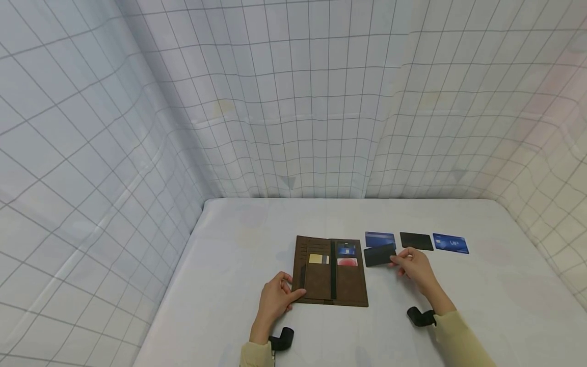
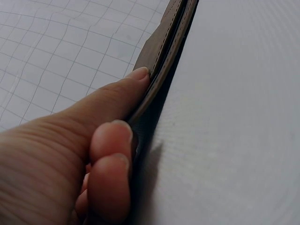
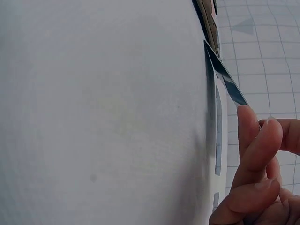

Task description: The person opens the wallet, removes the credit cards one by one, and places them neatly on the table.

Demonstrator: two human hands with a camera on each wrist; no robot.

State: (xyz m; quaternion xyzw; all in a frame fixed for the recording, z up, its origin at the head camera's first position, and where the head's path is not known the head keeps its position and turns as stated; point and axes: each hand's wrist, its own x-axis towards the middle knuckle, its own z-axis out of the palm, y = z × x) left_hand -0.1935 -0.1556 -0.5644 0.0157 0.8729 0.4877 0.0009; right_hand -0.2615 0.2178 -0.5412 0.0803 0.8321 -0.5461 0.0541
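Note:
A brown wallet point(image 1: 317, 283) lies spread open on the white table, with a yellow card point(image 1: 319, 259), a blue card point(image 1: 346, 249) and a red-and-white card point(image 1: 347, 262) showing in its slots. My left hand point(image 1: 276, 298) grips the wallet's lower left corner, thumb on top and the other fingers curled at its edge; the left wrist view shows that edge lifted. Between thumb and fingers, my right hand point(image 1: 415, 267) pinches a black card point(image 1: 379, 255) by its right end, just right of the wallet. In the right wrist view this card point(image 3: 227, 79) is tilted, its far end low near the table.
Behind the held card lie a blue card point(image 1: 379, 238), another black card point(image 1: 416, 241) and a blue card with white lettering point(image 1: 451, 243), in a row. White grid-patterned curtains point(image 1: 293, 112) hang at the back and both sides of the table point(image 1: 220, 265).

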